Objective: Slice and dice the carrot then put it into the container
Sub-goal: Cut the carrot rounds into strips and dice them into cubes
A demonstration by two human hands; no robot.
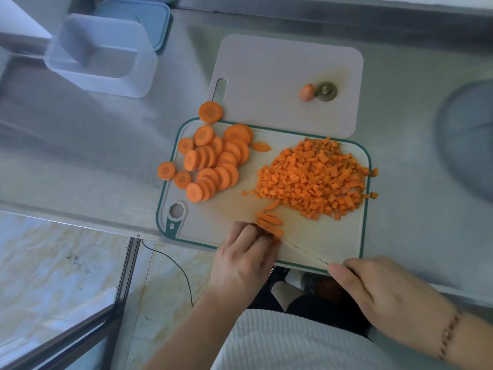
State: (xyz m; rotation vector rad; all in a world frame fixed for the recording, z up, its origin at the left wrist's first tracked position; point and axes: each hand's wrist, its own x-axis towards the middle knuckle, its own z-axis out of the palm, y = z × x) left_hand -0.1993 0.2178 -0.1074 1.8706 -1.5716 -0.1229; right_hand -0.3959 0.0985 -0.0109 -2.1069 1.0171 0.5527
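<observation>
Steel counter bears cutting board; left fingers pin carrot strips, right fingers grip knife

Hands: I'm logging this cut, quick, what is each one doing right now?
Left hand: fingers curled, holding carrot strips down on the cutting board.
Right hand: closed grip on the knife.

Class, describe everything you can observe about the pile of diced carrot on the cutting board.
The diced carrot is a broad, loose heap of small bright-orange cubes, raw-looking and roughly even. It lies on the right half of the teal-edged cutting board, a few bits spilling over the right rim. Neither hand touches it; the round slices lie apart to its left.
</observation>
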